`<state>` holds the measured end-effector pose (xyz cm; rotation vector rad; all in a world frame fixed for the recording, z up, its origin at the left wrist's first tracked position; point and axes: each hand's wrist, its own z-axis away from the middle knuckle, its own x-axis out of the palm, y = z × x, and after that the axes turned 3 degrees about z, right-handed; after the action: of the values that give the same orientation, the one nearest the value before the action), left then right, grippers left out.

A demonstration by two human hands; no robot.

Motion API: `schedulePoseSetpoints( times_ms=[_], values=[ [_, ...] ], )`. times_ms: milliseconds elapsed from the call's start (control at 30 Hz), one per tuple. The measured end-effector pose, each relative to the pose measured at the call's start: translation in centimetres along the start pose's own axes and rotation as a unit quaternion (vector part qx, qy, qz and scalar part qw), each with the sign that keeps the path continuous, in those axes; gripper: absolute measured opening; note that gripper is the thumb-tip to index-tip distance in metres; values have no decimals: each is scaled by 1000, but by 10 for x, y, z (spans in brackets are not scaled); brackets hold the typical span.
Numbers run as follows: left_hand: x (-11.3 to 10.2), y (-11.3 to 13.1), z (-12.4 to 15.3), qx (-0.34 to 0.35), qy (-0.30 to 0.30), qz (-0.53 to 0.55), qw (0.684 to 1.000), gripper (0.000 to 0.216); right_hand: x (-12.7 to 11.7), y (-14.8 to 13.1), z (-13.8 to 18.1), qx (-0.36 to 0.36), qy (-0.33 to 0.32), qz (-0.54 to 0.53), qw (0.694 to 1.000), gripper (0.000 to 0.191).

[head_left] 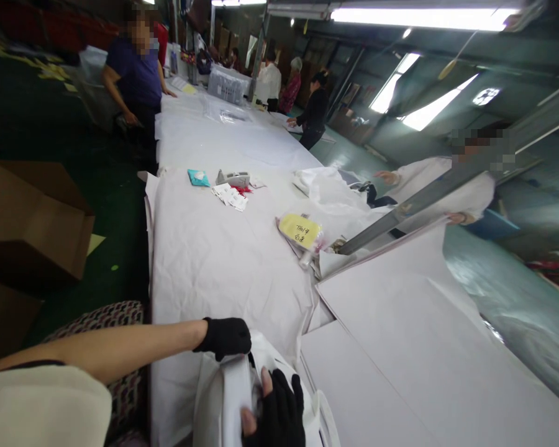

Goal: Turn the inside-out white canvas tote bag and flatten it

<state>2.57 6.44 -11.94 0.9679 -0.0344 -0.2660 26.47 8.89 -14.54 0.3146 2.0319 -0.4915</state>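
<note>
A white bag [235, 403] stands at the table's near edge with its opening facing up. My left hand [226, 337], in a black glove, is closed on the bag's top edge at the far end. Over the right side of the opening is my right hand [279, 410], in a black glove that leaves the thumb and index fingertip bare. Its thumb and index finger are bent around greyish material at the bag's opening, slightly blurred. A white strap [327, 419] curves out beside the bag on the right.
The long table [205, 261] has a white cover. On it lie a tape dispenser [233, 179], white tags [230, 197], a teal packet [198, 178] and a yellow-labelled bag [300, 231]. White sheets [391, 347] and a metal post [414, 195] are right; cardboard boxes [32, 217] left. Co-workers stand around.
</note>
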Motion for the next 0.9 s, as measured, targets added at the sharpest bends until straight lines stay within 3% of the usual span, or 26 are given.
schedulePoseSetpoints(
  times_ms=[133, 200, 300, 367, 500, 600, 733, 900],
  values=[
    [5, -12, -9, 33, 16, 65, 997, 25, -15, 6, -44, 71, -75, -10, 995, 43],
    [2, -14, -16, 53, 23, 71, 996, 28, -20, 11, -78, 85, -172, -14, 981, 37],
    [-1, -15, -22, 76, 35, 75, 994, 31, -16, 15, -120, 47, -336, -15, 941, 26],
    [-1, -17, -22, 75, 42, 91, 992, 36, -9, 15, -135, 33, -386, -26, 921, 14],
    [1, -32, -20, 88, 101, 128, 983, 49, 3, 14, -136, 62, -379, -20, 923, 11],
    [4, -49, -21, 96, 183, 105, 973, 37, 6, 15, -129, 81, -371, -20, 925, 17],
    [11, -67, -27, 93, 191, 49, 976, 31, 3, 19, -127, 78, -351, -96, 928, 18],
    [17, -76, -35, 69, 206, 11, 976, 25, -3, 21, -142, 114, -418, -216, 875, 28]
  ],
)
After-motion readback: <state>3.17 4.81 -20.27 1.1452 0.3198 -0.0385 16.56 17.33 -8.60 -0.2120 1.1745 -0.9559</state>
